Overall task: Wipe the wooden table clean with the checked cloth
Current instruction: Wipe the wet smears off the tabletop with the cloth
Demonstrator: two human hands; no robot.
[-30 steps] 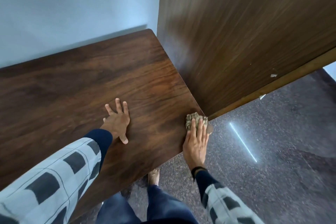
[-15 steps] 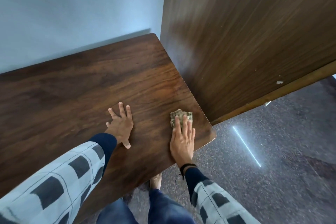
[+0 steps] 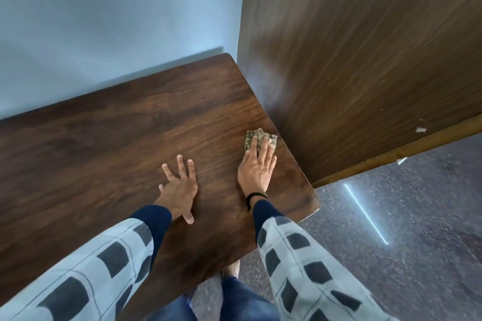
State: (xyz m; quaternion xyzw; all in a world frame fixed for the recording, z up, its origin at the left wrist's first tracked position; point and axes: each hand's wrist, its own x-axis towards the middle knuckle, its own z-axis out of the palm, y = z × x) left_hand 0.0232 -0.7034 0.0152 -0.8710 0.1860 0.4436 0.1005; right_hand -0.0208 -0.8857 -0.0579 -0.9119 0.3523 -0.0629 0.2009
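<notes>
At the right edge of the dark wooden tabletop (image 3: 104,138), the right hand (image 3: 257,172), fingers (image 3: 264,147) straight together, has pushed the crumpled checked cloth (image 3: 258,134) forward from the near corner; left hand (image 3: 180,187) spread flat; far side likely unwiped.

Dark wooden table (image 3: 117,138) with a smooth, faintly glossy grain; a crumpled checked cloth (image 3: 257,138); speckled stone floor (image 3: 417,203).

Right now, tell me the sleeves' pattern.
The long fabric sleeves: pale grey, dark rectangular blocks, thin grid lines; head view.
</notes>
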